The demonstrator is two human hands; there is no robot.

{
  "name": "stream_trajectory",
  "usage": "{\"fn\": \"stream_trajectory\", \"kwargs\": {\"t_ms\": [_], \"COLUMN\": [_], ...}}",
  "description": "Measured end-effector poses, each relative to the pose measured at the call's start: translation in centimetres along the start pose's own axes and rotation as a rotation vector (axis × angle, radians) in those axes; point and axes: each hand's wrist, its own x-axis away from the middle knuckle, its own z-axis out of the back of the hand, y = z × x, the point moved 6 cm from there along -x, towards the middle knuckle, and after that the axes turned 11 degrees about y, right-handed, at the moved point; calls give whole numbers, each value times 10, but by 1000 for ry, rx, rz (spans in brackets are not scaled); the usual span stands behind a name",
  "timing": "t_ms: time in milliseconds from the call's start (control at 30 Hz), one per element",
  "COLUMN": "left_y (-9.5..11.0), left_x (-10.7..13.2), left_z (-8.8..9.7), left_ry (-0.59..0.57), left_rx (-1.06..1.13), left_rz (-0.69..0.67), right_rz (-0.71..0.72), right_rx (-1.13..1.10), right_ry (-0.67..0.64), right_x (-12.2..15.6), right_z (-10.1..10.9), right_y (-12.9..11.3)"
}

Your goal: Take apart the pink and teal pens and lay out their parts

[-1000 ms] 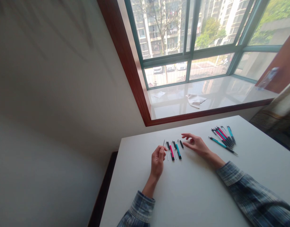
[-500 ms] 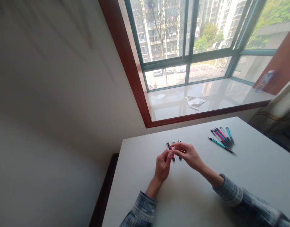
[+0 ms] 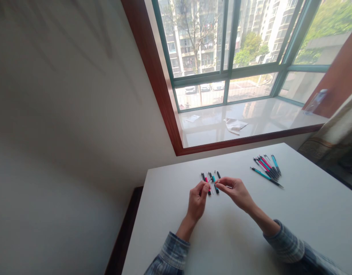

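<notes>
My left hand [image 3: 197, 198] is closed in a pinch on a thin, light-coloured pen part [image 3: 209, 180], whose tip sticks out past the thumb. Just to its right my right hand [image 3: 235, 191] has thumb and forefinger pressed together; anything between them is too small to name. Both hands hover over a row of pen parts on the white table. Among these I see a pink-and-black barrel [image 3: 209, 192], a teal-and-black barrel [image 3: 216, 188] and a black piece [image 3: 218, 174]. My fingers cover part of the row.
Several assembled pink, teal and black pens [image 3: 267, 167] lie at the table's back right, with one teal pen [image 3: 266, 177] in front. The white table [image 3: 227, 236] meets a wall and window ledge. On the ledge are a white cloth [image 3: 234, 125] and a clear bottle [image 3: 315, 102].
My right hand has drawn away from the left, to the right and slightly down, opening a gap between them. More of the teal barrel shows. My left hand has hardly moved.
</notes>
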Motion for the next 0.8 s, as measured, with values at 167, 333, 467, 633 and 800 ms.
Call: {"fn": "stream_trajectory", "kwargs": {"t_ms": [167, 333, 467, 633, 800], "left_y": [3, 2, -1, -3, -4], "left_x": [3, 5, 5, 3, 4], "left_z": [-6, -9, -7, -1, -4], "left_ry": [-76, -95, -78, -34, -65], "left_rx": [-50, -85, -92, -79, -61], "left_rz": [-57, -71, -58, -47, -39], "right_rz": [-2, 24, 79, 55, 44], "right_rx": [-70, -69, -67, -110, -119], "right_ry": [-21, -19, 169, 265, 210], "right_x": [10, 7, -3, -14, -11], "right_z": [-19, -17, 8, 29, 21], "right_y": [-2, -7, -11, -7, -12]}}
